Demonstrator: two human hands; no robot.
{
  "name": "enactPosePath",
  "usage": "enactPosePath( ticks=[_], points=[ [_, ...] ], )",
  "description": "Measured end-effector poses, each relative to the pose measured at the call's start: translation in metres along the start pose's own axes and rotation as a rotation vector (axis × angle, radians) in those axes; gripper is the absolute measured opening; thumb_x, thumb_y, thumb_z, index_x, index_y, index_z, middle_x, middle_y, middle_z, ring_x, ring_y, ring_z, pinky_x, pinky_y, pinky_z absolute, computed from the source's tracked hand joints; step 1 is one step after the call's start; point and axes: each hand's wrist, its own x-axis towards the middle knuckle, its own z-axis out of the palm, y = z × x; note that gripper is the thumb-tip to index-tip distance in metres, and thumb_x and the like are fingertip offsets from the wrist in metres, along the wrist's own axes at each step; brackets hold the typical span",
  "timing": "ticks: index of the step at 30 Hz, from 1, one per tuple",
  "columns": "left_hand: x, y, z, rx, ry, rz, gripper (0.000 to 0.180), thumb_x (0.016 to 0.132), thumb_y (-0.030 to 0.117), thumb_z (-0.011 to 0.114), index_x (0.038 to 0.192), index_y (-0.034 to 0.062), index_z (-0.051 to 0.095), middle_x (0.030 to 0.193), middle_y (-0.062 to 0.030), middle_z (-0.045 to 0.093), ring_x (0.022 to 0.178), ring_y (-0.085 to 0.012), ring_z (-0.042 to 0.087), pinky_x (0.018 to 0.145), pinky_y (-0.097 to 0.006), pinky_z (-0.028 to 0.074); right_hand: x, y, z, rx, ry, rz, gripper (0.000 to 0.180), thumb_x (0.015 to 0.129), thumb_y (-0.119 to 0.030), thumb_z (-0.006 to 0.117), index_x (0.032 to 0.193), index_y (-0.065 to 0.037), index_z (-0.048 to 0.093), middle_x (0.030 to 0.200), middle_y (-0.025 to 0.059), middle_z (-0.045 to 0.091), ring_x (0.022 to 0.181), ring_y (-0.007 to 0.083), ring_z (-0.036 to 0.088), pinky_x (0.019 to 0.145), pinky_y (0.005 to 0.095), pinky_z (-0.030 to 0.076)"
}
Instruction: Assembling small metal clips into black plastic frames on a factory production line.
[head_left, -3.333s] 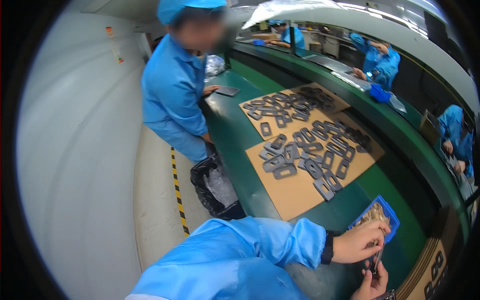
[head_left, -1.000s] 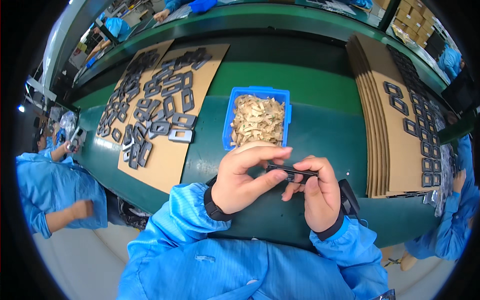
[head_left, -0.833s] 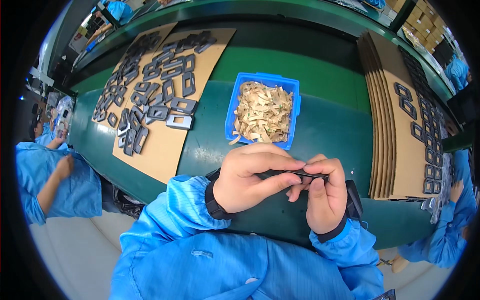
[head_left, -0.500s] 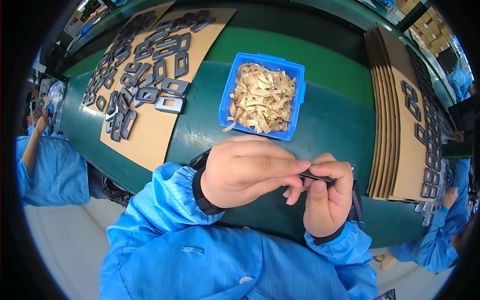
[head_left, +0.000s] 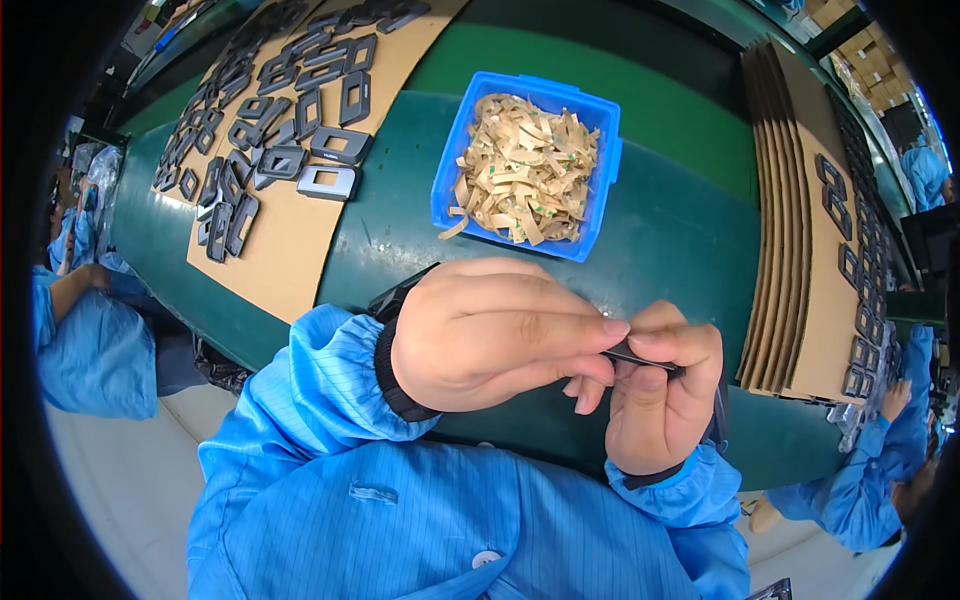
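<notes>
A small dark frame part [head_left: 645,358] is pinched between both of my hands just in front of my chest, over the near edge of the green table [head_left: 690,220]. My left hand [head_left: 490,335] covers most of the part with its fingers stretched across it. My right hand [head_left: 660,400] grips the part's right end between thumb and fingers. Just beyond my hands stands a blue bin [head_left: 525,165] full of tan paper strips.
A cardboard sheet [head_left: 280,250] at the left carries several dark frame parts [head_left: 335,145]. A stack of cardboard sheets [head_left: 790,240] at the right bears more frames. Other people in blue coats sit at the left [head_left: 90,320] and lower right [head_left: 880,470].
My view swung from the left side of the table to the blue bin straight ahead. Over the last second my hands stayed together on the dark part and drew closer to the camera.
</notes>
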Motion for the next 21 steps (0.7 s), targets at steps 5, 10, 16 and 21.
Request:
enactPosePath(
  ticks=[5,10,16,21],
  points=[
    [-0.0014,0.0005,0.0003,-0.006,0.006,0.008,0.047,0.069,0.009,0.086,0.112,-0.0004,0.068,0.095,-0.0130,0.071,0.073,-0.0248,0.069,0.061,-0.032,0.055,-0.0015,0.0011,-0.0003,-0.006,-0.003,-0.014,0.014,0.102,-0.008,0.047,0.115,-0.001,0.046,0.097,0.0155,0.051,0.070,0.0153,0.055,0.059,0.0280,0.056],
    [-0.0014,-0.0008,-0.0004,-0.002,0.000,0.020,0.048,0.068,0.009,0.086,0.111,-0.0010,0.068,0.095,-0.0136,0.071,0.074,-0.0250,0.069,0.062,-0.032,0.055,-0.0013,0.0015,0.0000,-0.014,-0.007,-0.011,0.014,0.103,-0.008,0.046,0.114,-0.001,0.046,0.097,0.0155,0.051,0.069,0.0153,0.055,0.059,0.0279,0.056],
    [-0.0014,-0.0011,-0.0002,-0.016,0.001,0.026,0.047,0.068,0.008,0.086,0.110,-0.0009,0.069,0.095,-0.0138,0.071,0.074,-0.0252,0.069,0.062,-0.032,0.055,-0.0015,0.0028,-0.0003,-0.011,-0.010,-0.024,0.014,0.103,-0.009,0.047,0.114,-0.001,0.047,0.097,0.0155,0.051,0.068,0.0159,0.057,0.058,0.0288,0.056],
    [-0.0019,-0.0011,0.0012,-0.012,0.011,0.045,0.044,0.068,0.007,0.086,0.109,0.0002,0.069,0.096,-0.0129,0.072,0.073,-0.0251,0.069,0.062,-0.032,0.056,-0.0033,0.0011,0.0021,-0.019,0.022,-0.015,0.015,0.102,-0.011,0.049,0.113,-0.001,0.047,0.096,0.0153,0.052,0.065,0.0155,0.058,0.056,0.0281,0.054]
  ],
)
